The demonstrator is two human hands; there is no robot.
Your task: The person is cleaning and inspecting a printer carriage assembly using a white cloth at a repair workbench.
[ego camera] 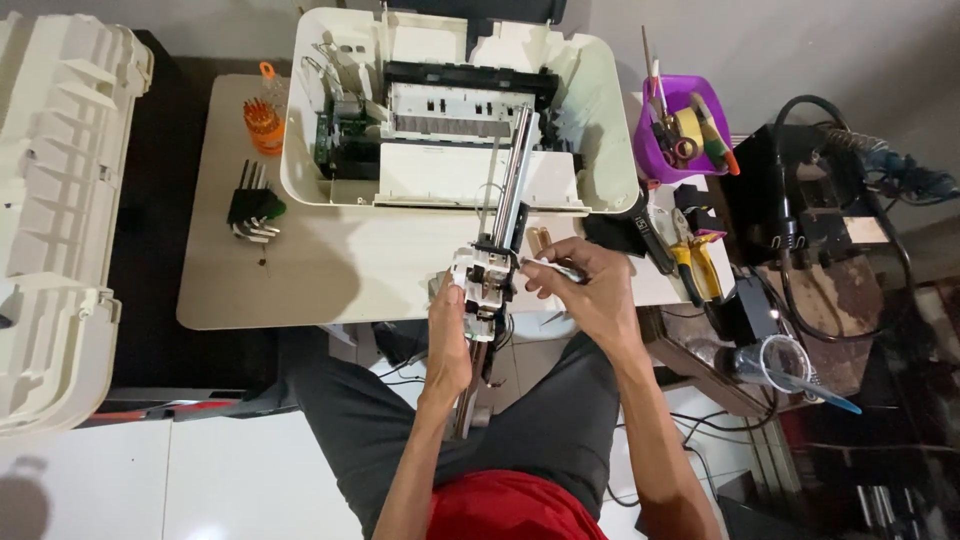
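A pale rounded table (300,280) stands against a grey wall (800,50); white glossy floor tiles (200,480) lie below, and a dark cluttered bench (840,290) stands alongside

two hands (450,340) (590,290), one printer (460,110) (opened), one purple cup (690,130)

top: red shirt | legs: dark grey trousers | forearms: bare, no sleeves

An opened printer (455,110) sits on the table (330,270) before me, hex keys (253,212) to its left, a tool cup (685,128) to its right, another casing (60,220) far left.
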